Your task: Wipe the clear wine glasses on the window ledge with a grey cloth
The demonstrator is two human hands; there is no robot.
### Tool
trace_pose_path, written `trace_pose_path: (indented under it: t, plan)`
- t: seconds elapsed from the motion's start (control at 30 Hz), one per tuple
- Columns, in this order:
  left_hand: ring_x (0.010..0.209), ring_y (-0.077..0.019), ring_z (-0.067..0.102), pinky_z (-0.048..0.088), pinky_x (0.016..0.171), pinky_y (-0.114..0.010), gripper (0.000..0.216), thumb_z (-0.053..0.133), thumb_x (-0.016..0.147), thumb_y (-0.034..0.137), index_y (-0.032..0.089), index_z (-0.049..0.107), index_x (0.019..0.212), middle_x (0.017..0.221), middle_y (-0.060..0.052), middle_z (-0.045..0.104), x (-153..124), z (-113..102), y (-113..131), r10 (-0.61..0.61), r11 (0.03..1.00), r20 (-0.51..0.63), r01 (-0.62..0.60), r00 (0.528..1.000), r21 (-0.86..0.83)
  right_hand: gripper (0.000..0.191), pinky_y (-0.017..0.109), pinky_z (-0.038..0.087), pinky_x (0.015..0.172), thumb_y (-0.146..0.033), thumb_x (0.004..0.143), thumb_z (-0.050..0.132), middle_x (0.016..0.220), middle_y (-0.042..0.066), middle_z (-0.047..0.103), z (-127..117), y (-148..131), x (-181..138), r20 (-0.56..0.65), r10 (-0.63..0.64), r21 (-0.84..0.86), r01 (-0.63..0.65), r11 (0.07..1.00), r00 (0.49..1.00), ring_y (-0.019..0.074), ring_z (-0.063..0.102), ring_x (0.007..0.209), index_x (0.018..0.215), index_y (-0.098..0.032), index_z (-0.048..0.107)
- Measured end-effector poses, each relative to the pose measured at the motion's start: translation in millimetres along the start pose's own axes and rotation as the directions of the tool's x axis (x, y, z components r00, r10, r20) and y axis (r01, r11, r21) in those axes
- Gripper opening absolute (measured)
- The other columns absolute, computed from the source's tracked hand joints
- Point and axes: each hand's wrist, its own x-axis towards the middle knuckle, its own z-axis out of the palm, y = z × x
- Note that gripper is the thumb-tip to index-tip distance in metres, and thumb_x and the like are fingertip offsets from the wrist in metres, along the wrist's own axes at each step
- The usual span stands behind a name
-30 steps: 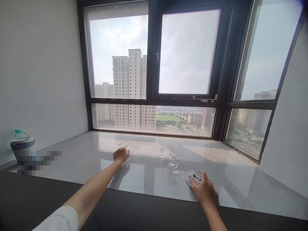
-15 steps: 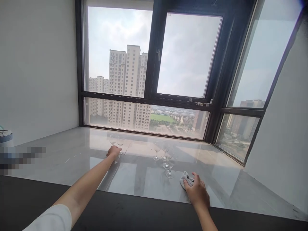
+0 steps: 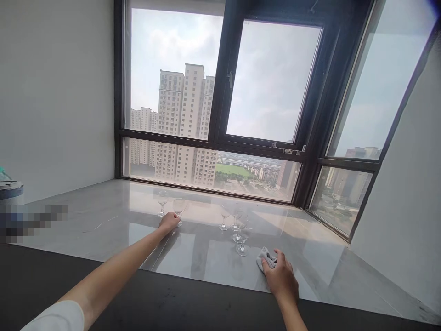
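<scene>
My left hand (image 3: pixel 169 221) reaches far out over the grey marble sill (image 3: pixel 103 220) and its fingers close around the stem of a clear stemmed glass (image 3: pixel 178 206). A second glass (image 3: pixel 161 202) stands just left of it. Further right, a cluster of several clear stemmed glasses (image 3: pixel 237 225) stands on the sill. My right hand (image 3: pixel 280 276) rests near the sill's front edge, fingers pressed down on a crumpled grey cloth (image 3: pixel 265 255) beside the nearest glass.
A large dark-framed window (image 3: pixel 220 92) runs along the back and right of the sill. A white wall bounds the left side. At the far left edge stands a round container (image 3: pixel 10 191) above a blurred patch. A dark ledge (image 3: pixel 172 303) runs in front.
My left hand has closed on the right one of the two left glasses, which now sits a little nearer and further right. My right hand stays on the cloth.
</scene>
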Motion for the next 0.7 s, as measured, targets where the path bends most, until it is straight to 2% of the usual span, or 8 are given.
trace_pose_path:
  t: [0.2,0.33,0.4,0.53,0.7]
  plan:
    - [0.086,-0.0189,0.065,0.04,0.074,-0.028,0.014,0.055,0.081,0.033,0.021,0.062,0.08,0.085,-0.001,0.071,-36,27,11,0.178,0.983,-0.029,-0.177,0.984,0.041,0.055,0.039,0.048,0.079,-0.056,0.083,0.036,0.118,0.011,0.063,3,1,2,-0.02,-0.008,0.002,0.008,1.0,1.0,0.0288,0.056,0.114,0.126,-0.023,0.044]
    - [0.089,-0.0232,0.065,0.039,0.085,-0.035,0.021,0.047,0.087,0.032,0.019,0.064,0.089,0.087,-0.007,0.072,-54,35,19,0.353,0.923,-0.059,-0.337,0.934,0.187,0.054,0.038,0.047,0.08,-0.055,0.083,0.037,0.117,0.011,0.063,4,1,2,-0.032,-0.006,0.009,0.007,1.0,0.999,0.0289,0.056,0.114,0.125,-0.022,0.044]
    - [0.092,-0.026,0.065,0.038,0.088,-0.038,0.022,0.046,0.088,0.03,0.018,0.065,0.092,0.088,-0.01,0.072,-62,35,23,0.409,0.887,-0.07,-0.378,0.91,0.266,0.054,0.038,0.047,0.08,-0.055,0.083,0.037,0.117,0.011,0.063,3,0,1,-0.034,-0.001,0.01,0.002,1.0,0.999,0.0288,0.056,0.114,0.125,-0.022,0.044]
    - [0.093,-0.0291,0.064,0.037,0.088,-0.041,0.024,0.047,0.087,0.031,0.017,0.066,0.092,0.09,-0.013,0.071,-72,30,28,0.462,0.846,-0.063,-0.419,0.884,0.329,0.055,0.039,0.047,0.081,-0.055,0.082,0.038,0.117,0.011,0.064,2,-2,0,-0.037,0.013,0.004,-0.013,1.0,0.999,0.0293,0.055,0.114,0.126,-0.022,0.044]
    - [0.091,-0.0287,0.064,0.036,0.086,-0.04,0.025,0.047,0.086,0.032,0.017,0.066,0.09,0.089,-0.013,0.071,-74,31,30,0.465,0.843,-0.064,-0.42,0.883,0.336,0.056,0.039,0.046,0.083,-0.056,0.082,0.037,0.119,0.011,0.063,5,-1,-1,-0.053,0.003,-0.012,-0.004,1.0,0.999,0.0293,0.055,0.114,0.126,-0.022,0.044]
